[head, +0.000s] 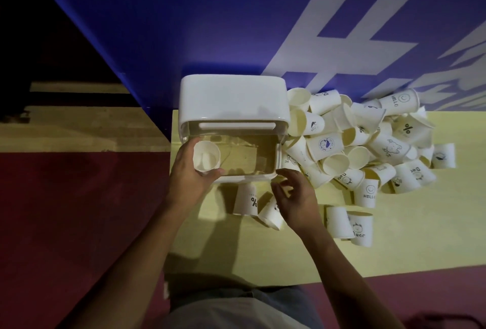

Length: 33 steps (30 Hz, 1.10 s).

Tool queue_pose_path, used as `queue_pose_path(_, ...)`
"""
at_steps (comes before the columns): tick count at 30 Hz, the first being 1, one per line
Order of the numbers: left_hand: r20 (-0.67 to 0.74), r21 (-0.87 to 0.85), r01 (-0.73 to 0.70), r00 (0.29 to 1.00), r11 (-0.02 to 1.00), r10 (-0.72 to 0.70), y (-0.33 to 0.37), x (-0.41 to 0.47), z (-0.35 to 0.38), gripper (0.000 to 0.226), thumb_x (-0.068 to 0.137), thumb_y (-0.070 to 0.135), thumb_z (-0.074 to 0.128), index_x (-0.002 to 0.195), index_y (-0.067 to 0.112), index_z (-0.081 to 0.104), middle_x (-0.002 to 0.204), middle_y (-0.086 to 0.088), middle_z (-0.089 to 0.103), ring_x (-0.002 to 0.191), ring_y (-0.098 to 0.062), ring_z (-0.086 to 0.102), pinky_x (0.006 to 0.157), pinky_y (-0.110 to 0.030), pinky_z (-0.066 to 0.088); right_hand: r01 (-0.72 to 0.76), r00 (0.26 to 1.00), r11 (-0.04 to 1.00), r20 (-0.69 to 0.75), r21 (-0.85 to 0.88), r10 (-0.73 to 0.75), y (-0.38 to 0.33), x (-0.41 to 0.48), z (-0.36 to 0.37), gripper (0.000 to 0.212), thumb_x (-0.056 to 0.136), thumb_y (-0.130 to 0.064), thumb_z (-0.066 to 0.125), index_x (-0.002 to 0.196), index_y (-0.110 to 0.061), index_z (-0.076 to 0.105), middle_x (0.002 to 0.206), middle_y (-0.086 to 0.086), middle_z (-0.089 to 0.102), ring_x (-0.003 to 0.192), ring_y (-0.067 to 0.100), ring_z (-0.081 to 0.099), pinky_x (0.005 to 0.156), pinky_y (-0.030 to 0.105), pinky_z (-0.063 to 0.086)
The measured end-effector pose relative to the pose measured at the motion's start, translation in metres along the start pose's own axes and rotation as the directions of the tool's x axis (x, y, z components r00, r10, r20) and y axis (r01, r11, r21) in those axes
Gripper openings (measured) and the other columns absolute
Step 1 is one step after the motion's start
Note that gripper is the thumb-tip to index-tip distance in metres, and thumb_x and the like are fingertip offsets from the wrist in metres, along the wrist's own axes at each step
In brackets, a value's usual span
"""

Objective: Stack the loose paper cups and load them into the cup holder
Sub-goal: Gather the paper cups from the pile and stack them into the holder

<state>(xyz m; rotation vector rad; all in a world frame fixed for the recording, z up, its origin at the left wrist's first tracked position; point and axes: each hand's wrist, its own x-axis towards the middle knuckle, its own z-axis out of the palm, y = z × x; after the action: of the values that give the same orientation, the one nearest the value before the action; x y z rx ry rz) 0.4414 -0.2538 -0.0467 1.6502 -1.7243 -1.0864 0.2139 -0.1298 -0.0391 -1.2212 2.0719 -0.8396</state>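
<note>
- The yellow table (236, 255) has a left edge just past the cup holder's left side and a near edge in front of the person. The widest bare stretch lies between that near edge and the hands.
- The cup holder (231, 97) stands at the table's back left corner against the blue wall (184, 26). It has a white top and a clear section facing the person.
- The left hand (189, 173) grips one paper cup (206, 156) with thumb and fingers curled round its wall. The cup's mouth faces up toward the camera at the left end of the clear section (inside it or just above, I cannot tell).
- The right hand (294, 199) hovers just in front of the holder's near right corner. Its fingers are half-curled and spread, holding nothing that shows, and the fingertips are blurred.
- A cup marked % (246, 199) and a plain cup (271, 214) lie on their sides between the hands, the plain one partly under the right hand.
- The pile of loose cups (368, 141) is heaped against the holder's right side and reaches back to the wall, filling the table's right part.
- Two more fallen cups (339, 222) lie side by side to the right of the right wrist.
- Dark red floor (79, 223) lies left of the table.
</note>
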Motion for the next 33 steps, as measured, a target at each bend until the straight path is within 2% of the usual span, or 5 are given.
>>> queue_pose_path(9, -0.106, 0.143, -0.024, 0.994, 0.989, 0.040, 0.011, -0.022, 0.003, 0.086, 0.071, 0.026, 0.093, 0.143, 0.017, 0.048, 0.144, -0.010, 0.051, 0.131, -0.028, 0.047, 0.104, -0.036, 0.042, -0.123, 0.974, 0.990, -0.180, 0.071, 0.134, 0.041, -0.007, -0.075, 0.028, 0.095, -0.017, 0.070, 0.123, -0.017, 0.069, 0.114, -0.008, 0.065, 0.090, -0.013, 0.062, 0.072, 0.013, 0.050)
queue_pose_path(13, -0.235, 0.269, -0.175, 0.942, 0.947, 0.240, 0.052, -0.060, 0.022, 0.070, 0.078, 0.029, 0.087, 0.133, 0.003, 0.053, 0.135, -0.019, 0.054, 0.127, -0.038, 0.045, 0.107, -0.035, 0.034, -0.192, 0.940, 0.973, -0.261, 0.127, 0.220, 0.068, -0.010, -0.116, 0.024, 0.097, -0.024, 0.068, 0.121, -0.019, 0.072, 0.113, -0.010, 0.068, 0.091, -0.011, 0.063, 0.071, 0.005, 0.047)
queue_pose_path(19, 0.047, 0.136, -0.379, 0.925, 0.915, 0.376, 0.140, -0.083, 0.135, 0.062, 0.084, 0.049, 0.064, 0.131, 0.009, 0.055, 0.136, -0.006, 0.052, 0.130, -0.026, 0.046, 0.105, -0.026, 0.037, -0.212, 0.892, 0.950, -0.353, 0.228, 0.283, 0.130, 0.003, -0.205, 0.022, 0.098, -0.025, 0.068, 0.119, -0.020, 0.072, 0.108, -0.011, 0.072, 0.088, -0.004, 0.066, 0.069, 0.008, 0.050)
queue_pose_path(27, 0.228, 0.163, -0.538, 0.836, 0.827, 0.499, 0.258, -0.071, 0.336, 0.068, 0.083, 0.044, 0.076, 0.136, 0.010, 0.052, 0.136, -0.008, 0.054, 0.124, -0.025, 0.051, 0.095, -0.038, 0.053, -0.245, 0.867, 0.918, -0.354, 0.311, 0.351, 0.233, 0.008, -0.328, 0.023, 0.098, -0.021, 0.066, 0.120, -0.026, 0.069, 0.103, -0.015, 0.071, 0.086, 0.000, 0.067, 0.069, 0.009, 0.049)
queue_pose_path(33, 0.232, 0.309, -0.387, 0.917, 0.869, 0.325, 0.320, -0.030, 0.441, 0.077, 0.081, 0.054, 0.075, 0.139, 0.014, 0.046, 0.137, -0.010, 0.055, 0.123, -0.029, 0.051, 0.096, -0.044, 0.052, -0.313, 0.859, 0.896, -0.309, 0.316, 0.409, 0.287, 0.003, -0.378, 0.023, 0.098, -0.019, 0.066, 0.120, -0.023, 0.068, 0.097, -0.011, 0.072, 0.084, 0.004, 0.066, 0.066, 0.008, 0.048)
